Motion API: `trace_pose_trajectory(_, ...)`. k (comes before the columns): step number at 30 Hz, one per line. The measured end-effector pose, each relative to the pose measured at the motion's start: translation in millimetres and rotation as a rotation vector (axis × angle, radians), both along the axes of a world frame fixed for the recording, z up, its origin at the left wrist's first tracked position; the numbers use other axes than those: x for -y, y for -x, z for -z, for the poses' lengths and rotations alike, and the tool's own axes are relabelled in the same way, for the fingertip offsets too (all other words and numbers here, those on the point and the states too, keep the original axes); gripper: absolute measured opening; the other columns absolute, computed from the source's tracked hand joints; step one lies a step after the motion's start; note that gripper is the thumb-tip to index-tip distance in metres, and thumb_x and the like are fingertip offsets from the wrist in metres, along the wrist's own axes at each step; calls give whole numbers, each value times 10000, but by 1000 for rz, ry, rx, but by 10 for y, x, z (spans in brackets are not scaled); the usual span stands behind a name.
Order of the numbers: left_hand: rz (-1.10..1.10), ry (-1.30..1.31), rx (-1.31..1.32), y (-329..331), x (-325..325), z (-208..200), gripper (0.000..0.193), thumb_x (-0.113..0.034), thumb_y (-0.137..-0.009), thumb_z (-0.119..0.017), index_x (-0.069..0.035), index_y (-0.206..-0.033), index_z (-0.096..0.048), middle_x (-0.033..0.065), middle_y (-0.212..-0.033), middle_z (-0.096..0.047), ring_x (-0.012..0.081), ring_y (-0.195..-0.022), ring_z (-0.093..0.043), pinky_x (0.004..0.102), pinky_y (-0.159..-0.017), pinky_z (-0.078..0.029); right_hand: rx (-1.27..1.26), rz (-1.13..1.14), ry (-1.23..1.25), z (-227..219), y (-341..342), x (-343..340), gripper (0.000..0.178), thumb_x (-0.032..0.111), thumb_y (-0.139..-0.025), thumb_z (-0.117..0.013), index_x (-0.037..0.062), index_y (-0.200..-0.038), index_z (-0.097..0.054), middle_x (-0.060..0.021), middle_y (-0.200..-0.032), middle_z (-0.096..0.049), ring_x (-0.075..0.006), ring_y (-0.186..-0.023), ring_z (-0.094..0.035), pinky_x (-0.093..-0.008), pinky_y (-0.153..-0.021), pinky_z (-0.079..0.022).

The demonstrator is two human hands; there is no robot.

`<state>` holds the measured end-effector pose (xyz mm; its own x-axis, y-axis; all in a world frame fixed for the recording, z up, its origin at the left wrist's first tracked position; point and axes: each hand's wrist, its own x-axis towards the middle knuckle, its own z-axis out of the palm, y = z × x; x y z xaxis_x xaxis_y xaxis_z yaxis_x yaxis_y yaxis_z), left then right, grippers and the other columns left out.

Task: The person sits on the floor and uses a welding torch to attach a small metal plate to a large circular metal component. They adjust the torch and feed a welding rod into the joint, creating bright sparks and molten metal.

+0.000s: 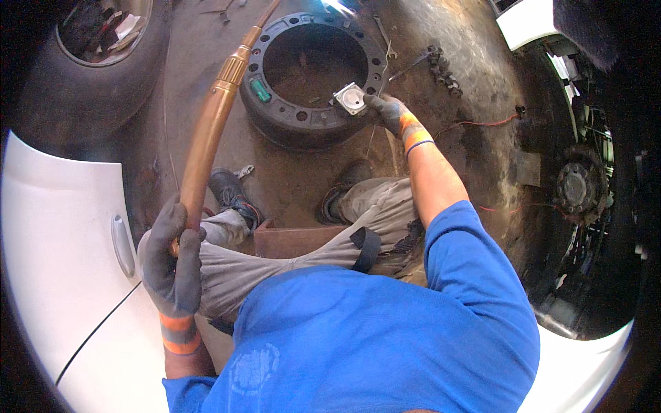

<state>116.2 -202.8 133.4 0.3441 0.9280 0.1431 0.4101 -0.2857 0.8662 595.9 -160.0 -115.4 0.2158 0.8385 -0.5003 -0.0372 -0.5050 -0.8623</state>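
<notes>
My left hand (172, 258), in a dark glove with orange bands, is wrapped round the lower end of a long copper-coloured torch-like tool (206, 144). Its ribbed collar tapers to a thin neck that leaves the top of the view. With gloved fingers, my right hand (389, 111) pinches the edge of a small square metal piece (351, 100) with a round pale face. That piece is at the near right rim of a brake drum (303, 134) on the floor. A small green object (260, 90) lies on the drum's left rim.
Past the drum lie a wrench (385, 43) and a dark cluster of metal parts (444, 72). A reddish-brown box (296, 241) is between my legs. On the left are a large tyre (89, 96) and a white panel (65, 227); a wheel hub (578, 184) is on the right.
</notes>
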Motion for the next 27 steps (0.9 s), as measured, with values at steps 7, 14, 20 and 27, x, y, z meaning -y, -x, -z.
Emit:
trace_pose_trajectory(7, -56, 62, 90, -60, 59, -28, 263, 52, -856, -560, 33, -1118, -576, 253, -1144, -592, 248, -954, -624, 324, -803, -512, 425, -217, -29, -297, 263, -36, 413, 376, -851, -642, 43, -1093, -625, -34, -926, -627, -131, -791, -556, -271, -693, -442)
trace_pose_trajectory(14, -19, 15, 32, -42, 83, -25, 281, 61, -837, -588, 28, -1116, -579, 242, -1150, -606, 253, -1035, -617, 348, -898, -479, 450, -186, 29, -276, 230, -51, 421, 397, -842, -637, 26, -1043, -639, -24, -847, -625, -137, -730, -548, -285, -642, -442)
trace_pose_trajectory(20, -47, 9, 62, -76, 133, 26, 279, 60, -823, -613, 30, -1099, -586, 236, -1142, -615, 255, -1027, -623, 348, -901, -481, 515, -207, -16, -102, 213, -145, 351, 332, -833, -631, 41, -1028, -660, -57, -929, -664, -145, -821, -591, -289, -745, -467)
trace_pose_trajectory(27, -43, -50, -7, -61, 97, -23, 284, 52, -827, -609, 33, -1109, -581, 224, -1133, -618, 262, -986, -637, 355, -886, -491, 883, -313, -68, -63, 375, -190, 436, 390, -827, -561, 71, -1111, -648, -177, -1058, -659, -303, -1008, -621, -374, -888, -454)
